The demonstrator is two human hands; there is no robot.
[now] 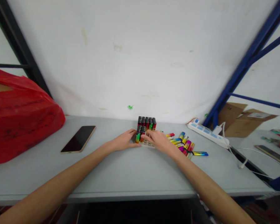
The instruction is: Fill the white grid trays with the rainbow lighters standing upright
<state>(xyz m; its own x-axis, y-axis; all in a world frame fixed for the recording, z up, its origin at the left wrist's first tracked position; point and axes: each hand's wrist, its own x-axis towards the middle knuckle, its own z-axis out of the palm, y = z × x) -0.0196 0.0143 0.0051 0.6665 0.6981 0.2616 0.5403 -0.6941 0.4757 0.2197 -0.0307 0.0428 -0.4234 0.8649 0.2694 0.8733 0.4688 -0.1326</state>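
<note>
The bench point(121, 174) is a smooth, pale grey slab. Its front edge runs straight under both forearms and its back edge meets a scuffed white wall point(140, 56).

Near the middle of the back edge stands a block of lighters point(147, 123), upright in tight rows, with black caps and glossy red, green and yellow bodies. The left hand point(123, 140) lies released, with its fingers flat against the block's left side. The right hand point(157, 140) curls over the front row; I cannot tell whether it grips 1.

Loose lighters point(185, 144) lie fanned just right of that hand. The widest bare stretch runs along the front edge. Toward the left end are a flat dark phone point(78, 139) and a crinkled red bag point(18, 118). A white power strip point(207, 133) lies toward the back right.
</note>
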